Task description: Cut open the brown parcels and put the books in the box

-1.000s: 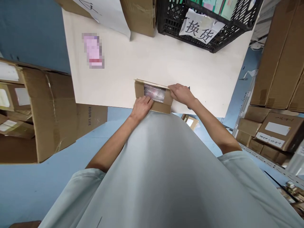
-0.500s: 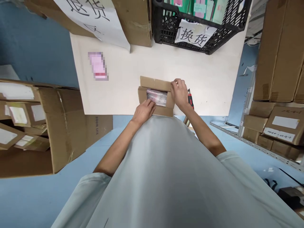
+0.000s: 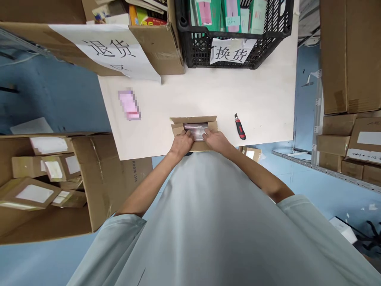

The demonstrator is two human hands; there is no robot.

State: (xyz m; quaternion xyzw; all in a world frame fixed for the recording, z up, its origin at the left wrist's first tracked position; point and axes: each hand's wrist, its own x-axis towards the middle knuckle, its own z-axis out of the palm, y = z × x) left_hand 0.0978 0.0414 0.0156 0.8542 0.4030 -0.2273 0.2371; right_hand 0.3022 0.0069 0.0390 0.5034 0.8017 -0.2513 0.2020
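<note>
A small cardboard box (image 3: 195,119) sits at the near edge of the white table (image 3: 181,97), about midway along that edge, with its flaps open. Inside it lies an item in shiny clear wrapping (image 3: 195,135). The left hand (image 3: 182,143) rests at the left of the opening and the right hand (image 3: 216,140) at its right, both with fingers curled in toward the wrapped item; I cannot tell whether either grips it or only presses on it.

To the right of the box, apart from the right hand, lies a red and black cutter (image 3: 240,128). Farther left on the table is a blurred pink object (image 3: 129,104). At the far side, a carton (image 3: 162,49) with a paper sheet (image 3: 110,49) on its front stands just left of a black crate (image 3: 202,57) holding green packets (image 3: 212,22). On the left, a big open box (image 3: 102,174) holds smaller boxes (image 3: 35,194).
</note>
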